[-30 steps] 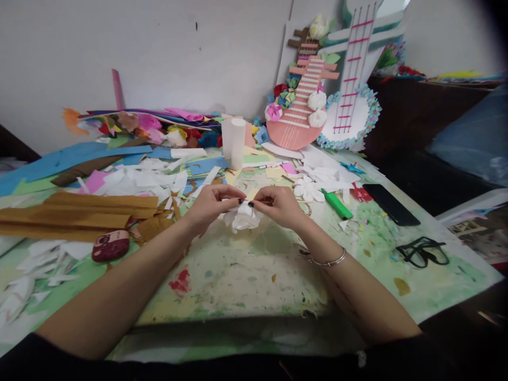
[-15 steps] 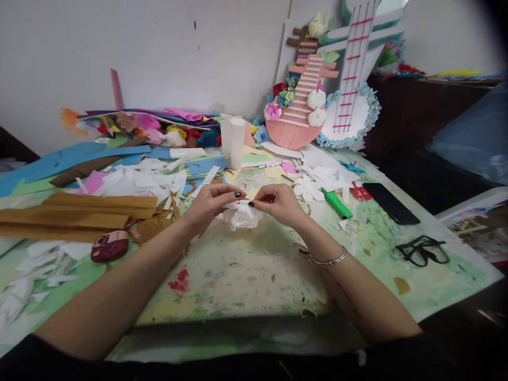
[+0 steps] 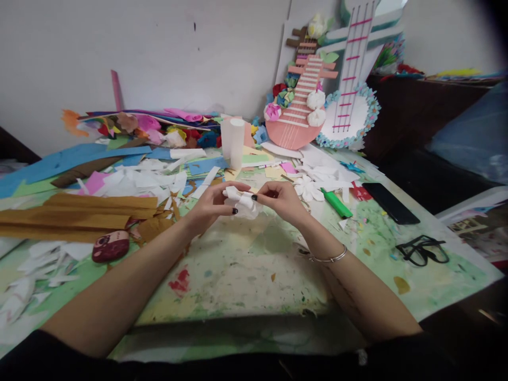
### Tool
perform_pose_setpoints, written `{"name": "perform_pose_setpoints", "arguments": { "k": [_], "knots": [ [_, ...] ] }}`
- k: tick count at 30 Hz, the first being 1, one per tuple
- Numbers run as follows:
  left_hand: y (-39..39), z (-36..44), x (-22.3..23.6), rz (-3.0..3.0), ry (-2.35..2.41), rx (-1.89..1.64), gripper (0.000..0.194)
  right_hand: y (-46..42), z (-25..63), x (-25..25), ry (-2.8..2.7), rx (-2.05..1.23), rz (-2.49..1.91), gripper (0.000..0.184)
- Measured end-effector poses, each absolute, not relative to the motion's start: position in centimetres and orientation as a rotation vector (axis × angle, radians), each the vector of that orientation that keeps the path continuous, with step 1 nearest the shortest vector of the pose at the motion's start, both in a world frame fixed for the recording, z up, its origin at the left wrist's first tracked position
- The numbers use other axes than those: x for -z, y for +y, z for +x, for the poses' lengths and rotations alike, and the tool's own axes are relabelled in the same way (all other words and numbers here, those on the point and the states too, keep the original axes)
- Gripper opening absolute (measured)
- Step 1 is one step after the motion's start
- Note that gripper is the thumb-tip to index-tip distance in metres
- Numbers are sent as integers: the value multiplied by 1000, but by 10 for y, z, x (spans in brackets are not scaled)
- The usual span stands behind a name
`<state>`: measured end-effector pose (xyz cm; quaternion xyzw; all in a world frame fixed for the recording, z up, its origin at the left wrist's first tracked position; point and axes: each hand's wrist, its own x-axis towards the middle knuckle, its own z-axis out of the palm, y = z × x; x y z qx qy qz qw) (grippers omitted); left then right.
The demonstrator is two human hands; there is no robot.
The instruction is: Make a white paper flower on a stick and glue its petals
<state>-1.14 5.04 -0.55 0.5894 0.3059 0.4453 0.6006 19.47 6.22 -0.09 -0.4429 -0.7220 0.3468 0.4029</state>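
A white crepe-paper flower is held just above the paint-stained table, between my two hands. Fingers of my left hand curl round its left side, with the thumb below and the other fingers behind. At its upper right edge, my right hand pinches with thumb and forefinger. A thin stick-like piece seems to run between the fingertips, too small to make out clearly. Behind the flower stands a white paper roll.
Brown crepe paper and a dark red case lie left. On the right are a green tube, a black phone and glasses. Paper scraps cover the back, where a pink paper instrument leans on the wall.
The flower has turned and tipped upward between my hands. My left thumb has moved down from the flower's top edge, and the left fingers have opened wider around it.
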Motion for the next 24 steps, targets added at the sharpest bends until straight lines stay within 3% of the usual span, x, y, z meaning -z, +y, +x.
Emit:
{"name": "perform_pose_setpoints", "arguments": {
  "k": [7,24],
  "knots": [
    [47,-2,11,1508,1040,-1216,37,59,189,4,-1786,-908,-1125,25],
    [48,2,16,1281,959,-1287,31,56,186,5,-1737,-941,-1049,23]
  ]
}}
